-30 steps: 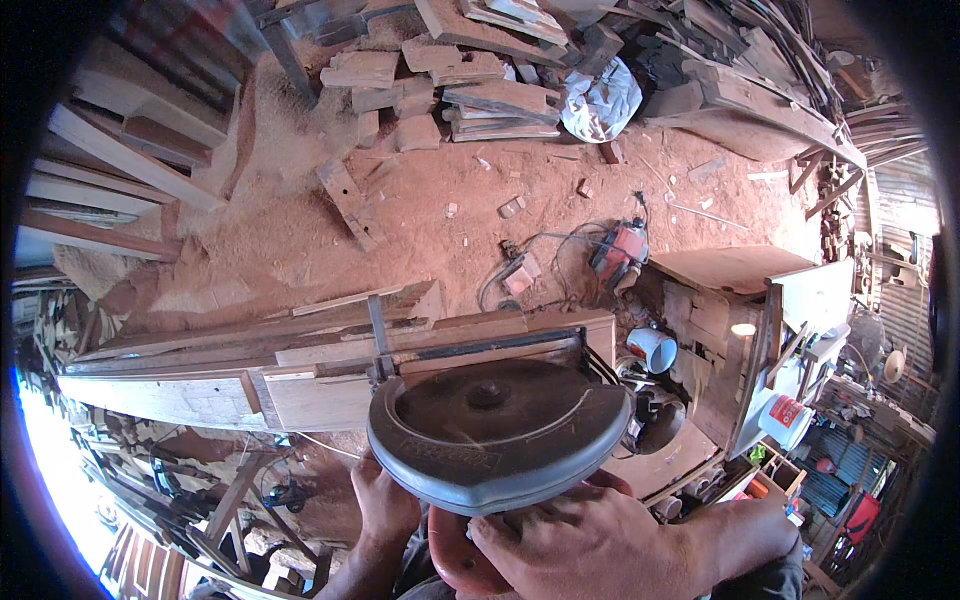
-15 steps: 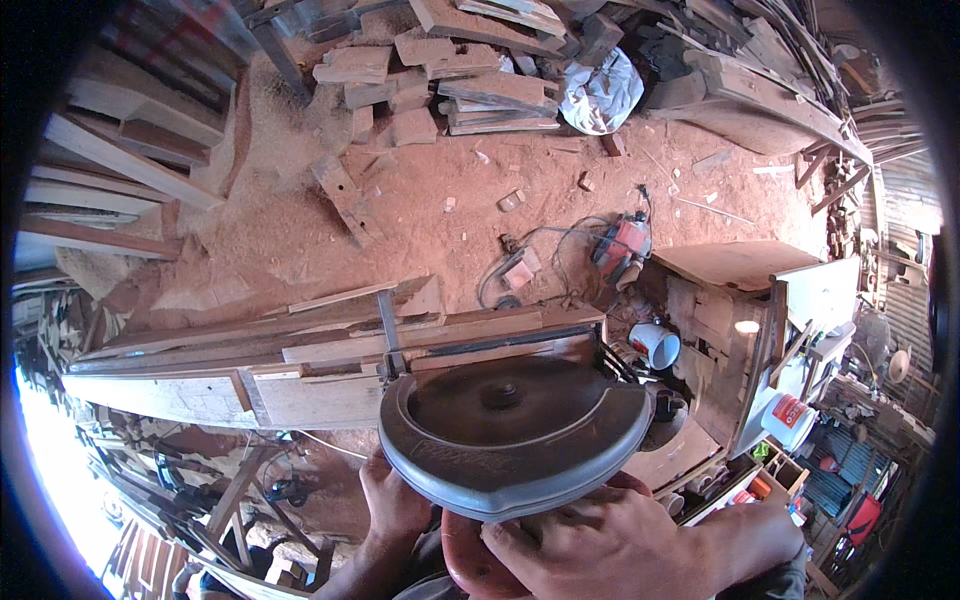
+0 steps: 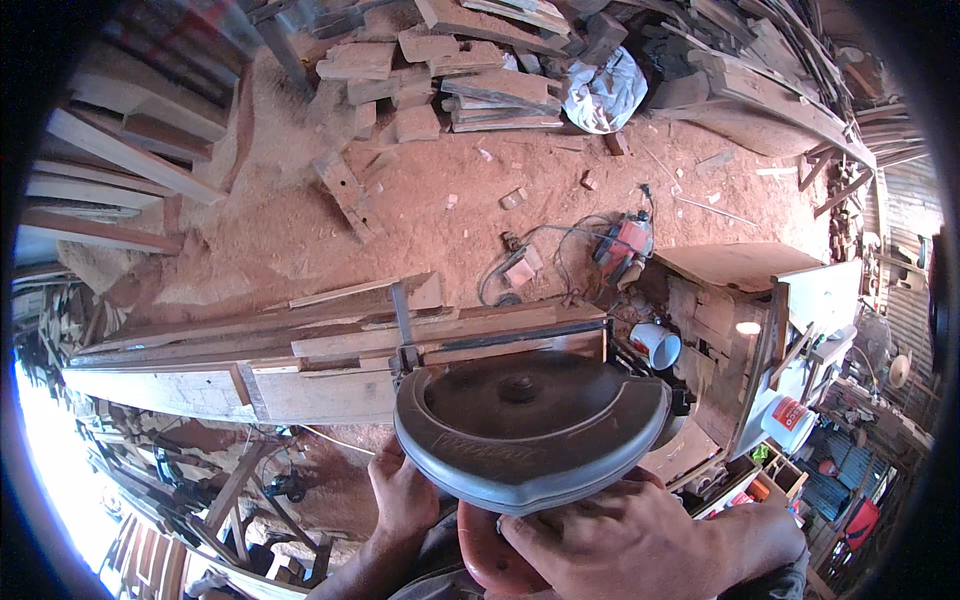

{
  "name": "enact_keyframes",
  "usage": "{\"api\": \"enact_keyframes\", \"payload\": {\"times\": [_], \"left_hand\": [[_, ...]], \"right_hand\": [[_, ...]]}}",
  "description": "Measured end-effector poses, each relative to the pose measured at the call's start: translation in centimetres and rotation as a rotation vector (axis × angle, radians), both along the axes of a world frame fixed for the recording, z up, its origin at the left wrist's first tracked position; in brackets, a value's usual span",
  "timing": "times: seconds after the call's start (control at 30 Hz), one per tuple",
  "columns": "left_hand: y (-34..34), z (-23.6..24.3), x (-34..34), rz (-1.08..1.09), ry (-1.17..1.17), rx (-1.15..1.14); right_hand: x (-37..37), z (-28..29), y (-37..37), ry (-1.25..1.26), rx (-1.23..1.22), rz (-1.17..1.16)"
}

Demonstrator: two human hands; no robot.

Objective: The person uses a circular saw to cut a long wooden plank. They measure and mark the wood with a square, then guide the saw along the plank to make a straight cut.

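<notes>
Red dirt and sawdust cover the floor (image 3: 300, 240) of a messy wood shop. Chunks of wood (image 3: 420, 75) and long boards lie in heaps at the far side, and a crumpled grey sheet (image 3: 603, 90) sits among them. More planks (image 3: 110, 160) lean in a stack on the left.

Close to the person stands a long wooden table (image 3: 300, 385) made of rough boards. At its right end sits a big power saw with a round dark grey guard (image 3: 530, 425) over the blade. The guard fills the middle of the view, low down, and looks a little blurred. A thin metal bar (image 3: 403, 325) runs from the saw across the boards.

Both hands are on the saw. The left hand (image 3: 405, 495) comes up from below and grips the saw under the left edge of the guard, fingers curled around it. The right hand (image 3: 625, 540) lies over a rounded orange-red part (image 3: 490, 550) of the saw, just under the guard, with the fingers wrapped on it.

On the floor past the table lies a small red power tool (image 3: 625, 240) with its cord curled in loops beside it. A white cup (image 3: 658, 345) sits near the right end of the table. A white bucket with a red band (image 3: 790, 420) stands farther right, beside more wooden stands and shelves.
</notes>
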State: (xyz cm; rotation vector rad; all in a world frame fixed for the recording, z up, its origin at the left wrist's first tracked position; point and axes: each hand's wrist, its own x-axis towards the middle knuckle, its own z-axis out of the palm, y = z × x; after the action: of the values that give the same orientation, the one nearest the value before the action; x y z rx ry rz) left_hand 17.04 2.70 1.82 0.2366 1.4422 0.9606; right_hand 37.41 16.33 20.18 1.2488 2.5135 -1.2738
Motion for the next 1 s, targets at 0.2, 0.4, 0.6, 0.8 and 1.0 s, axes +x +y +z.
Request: {"api": "enact_keyframes", "payload": {"times": [0.2,0.4,0.6,0.8,1.0], "left_hand": [[0.3,0.2,-0.5,-0.110,0.047,-0.044],[1.1,1.2,-0.3,-0.016,0.007,-0.215],[0.2,-0.6,-1.5,0.078,-0.087,-0.163],[-0.3,-0.4,-4.4,0.036,-0.015,-0.144],[-0.4,-0.7,-7.3,0.096,0.008,-0.140]], "right_hand": [[0.1,0.3,-0.8,-0.097,-0.012,0.083],[-1.1,-0.1,-0.3,-0.100,-0.064,0.196],[-2.7,0.2,-0.9,-0.165,-0.097,0.194],[-5.3,-0.1,-1.5,-0.186,-0.186,0.153],[-9.1,0.1,-1.4,-0.269,-0.238,0.154]]}}
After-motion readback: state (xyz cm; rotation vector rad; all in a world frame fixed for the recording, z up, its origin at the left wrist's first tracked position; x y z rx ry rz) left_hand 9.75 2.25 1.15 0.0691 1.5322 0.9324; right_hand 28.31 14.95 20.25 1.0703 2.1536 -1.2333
